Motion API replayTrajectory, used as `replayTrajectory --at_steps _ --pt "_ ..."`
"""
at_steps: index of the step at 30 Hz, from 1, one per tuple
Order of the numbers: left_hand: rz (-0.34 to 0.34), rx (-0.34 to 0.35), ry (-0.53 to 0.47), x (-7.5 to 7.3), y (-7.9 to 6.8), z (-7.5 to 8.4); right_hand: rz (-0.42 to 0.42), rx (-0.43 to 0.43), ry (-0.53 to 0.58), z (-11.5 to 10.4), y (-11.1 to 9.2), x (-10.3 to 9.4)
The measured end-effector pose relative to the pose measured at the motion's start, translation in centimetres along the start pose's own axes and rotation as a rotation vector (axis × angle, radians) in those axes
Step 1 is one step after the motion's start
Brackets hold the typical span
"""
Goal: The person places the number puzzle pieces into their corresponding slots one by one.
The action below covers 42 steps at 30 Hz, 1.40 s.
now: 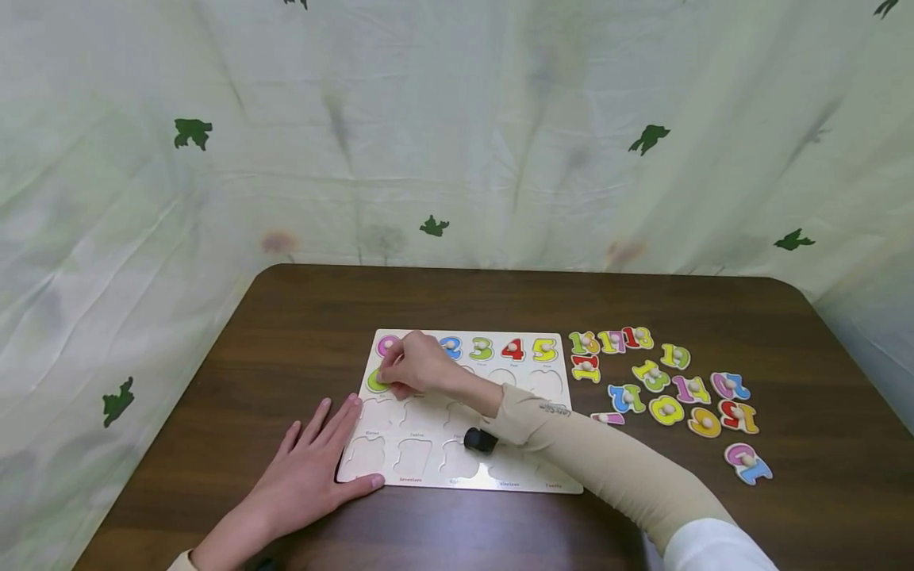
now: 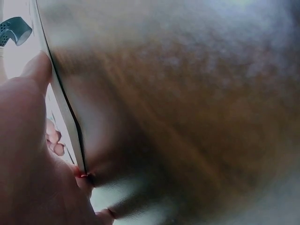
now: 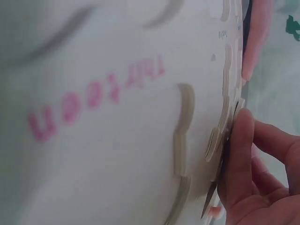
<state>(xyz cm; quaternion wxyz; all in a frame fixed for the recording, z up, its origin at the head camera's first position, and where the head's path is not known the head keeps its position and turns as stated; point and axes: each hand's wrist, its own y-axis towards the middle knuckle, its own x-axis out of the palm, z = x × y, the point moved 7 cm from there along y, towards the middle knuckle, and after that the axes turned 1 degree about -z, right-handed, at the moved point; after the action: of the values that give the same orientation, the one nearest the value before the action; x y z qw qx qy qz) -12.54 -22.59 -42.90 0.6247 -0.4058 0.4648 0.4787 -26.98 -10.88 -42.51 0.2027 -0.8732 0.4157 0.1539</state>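
Observation:
A white number puzzle board (image 1: 493, 487) lies on the table. Along its top row sit a pink 0 (image 1: 386, 344), blue 2 (image 1: 451, 346), green 3 (image 1: 481, 349), red 4 (image 1: 512, 350) and yellow 5 (image 1: 545, 350). My right hand (image 1: 421, 365) pinches a yellow-green number piece (image 1: 375, 382) at the left end of the second row. Its digit and knob are covered by the fingers. My left hand (image 1: 310, 468) rests at the board's left edge with straight fingers, its thumb (image 2: 40, 68) over the near left corner.
Several loose knobbed number pieces lie right of the board, among them a red-and-yellow 15 (image 1: 739, 416) and a yellow-green 0 or similar round piece (image 1: 666, 410). Lower rows of the board show bare recesses. A curtain (image 1: 457, 143) hangs behind the brown table (image 1: 328, 301).

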Motion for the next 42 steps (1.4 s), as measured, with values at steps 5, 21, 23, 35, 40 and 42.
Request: replayTrajectory --at_steps 5,21,23,35,40,42 --pt "-0.002 -0.001 0.001 0.00 0.05 0.00 -0.013 -0.001 0.013 0.04 -0.14 -0.01" --pt "-0.003 -0.003 -0.007 -0.11 -0.01 0.00 -0.012 -0.046 -0.049 -0.51 -0.05 0.03" --pt "-0.002 -0.003 -0.010 -0.13 0.02 0.02 -0.013 -0.045 -0.073 -0.53 0.01 -0.01" --pt "-0.008 -0.010 -0.013 -0.15 0.04 0.05 -0.069 -0.077 -0.056 -0.54 0.46 -0.13" --pt "-0.006 -0.009 -0.013 -0.20 0.05 0.09 -0.098 -0.087 -0.064 -0.61 0.62 -0.14" --pt "-0.004 -0.008 -0.013 -0.19 0.04 0.09 -0.108 -0.088 -0.073 -0.61 0.63 -0.18"
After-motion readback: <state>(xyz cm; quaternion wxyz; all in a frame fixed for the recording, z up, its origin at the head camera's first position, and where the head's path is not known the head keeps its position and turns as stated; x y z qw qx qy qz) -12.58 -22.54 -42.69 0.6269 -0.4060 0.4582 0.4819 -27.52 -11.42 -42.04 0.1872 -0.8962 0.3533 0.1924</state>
